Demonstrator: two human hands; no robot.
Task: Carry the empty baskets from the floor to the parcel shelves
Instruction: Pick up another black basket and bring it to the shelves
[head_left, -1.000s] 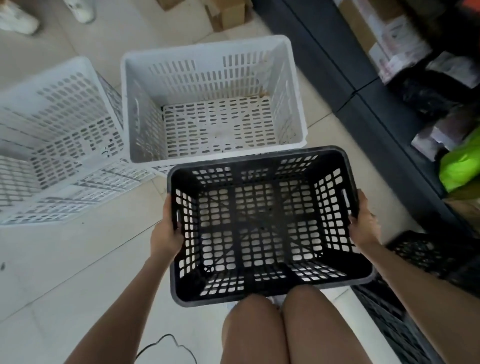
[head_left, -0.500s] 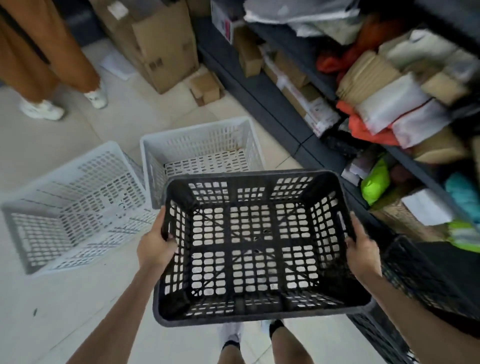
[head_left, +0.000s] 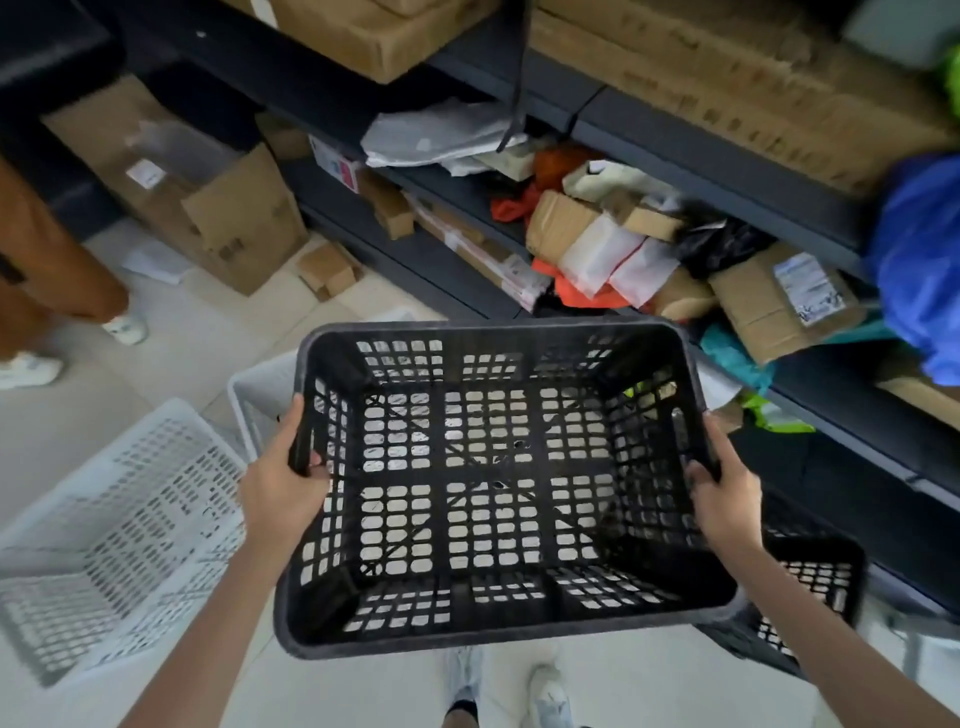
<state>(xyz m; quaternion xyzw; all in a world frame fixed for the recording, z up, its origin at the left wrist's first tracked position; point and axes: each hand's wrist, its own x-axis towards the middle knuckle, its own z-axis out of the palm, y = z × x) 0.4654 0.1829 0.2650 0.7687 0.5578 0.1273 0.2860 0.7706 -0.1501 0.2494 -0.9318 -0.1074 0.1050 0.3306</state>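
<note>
An empty black slotted basket (head_left: 493, 631) hangs level in front of me, held at both short ends. My left hand (head_left: 280, 483) grips its left handle slot and my right hand (head_left: 719, 493) grips the right one. Dark parcel shelves (head_left: 727, 166) run across the top and right, packed with parcels and boxes. On the floor at left lies a white basket (head_left: 119, 530) tipped on its side. A second white basket (head_left: 260, 395) stands behind the black one, mostly hidden. Another black basket (head_left: 815, 582) sits on the floor at lower right.
Cardboard boxes (head_left: 234, 218) stand on the floor at upper left beside the shelves. A person's orange trousers and white shoes (head_left: 124, 327) are at the left edge. My own shoes (head_left: 545, 691) show below the basket on pale floor tiles.
I rose from a crouch and lifted the black basket off the floor. The view swung up from the floor baskets toward the shelves, and the basket is now higher and nearer them.
</note>
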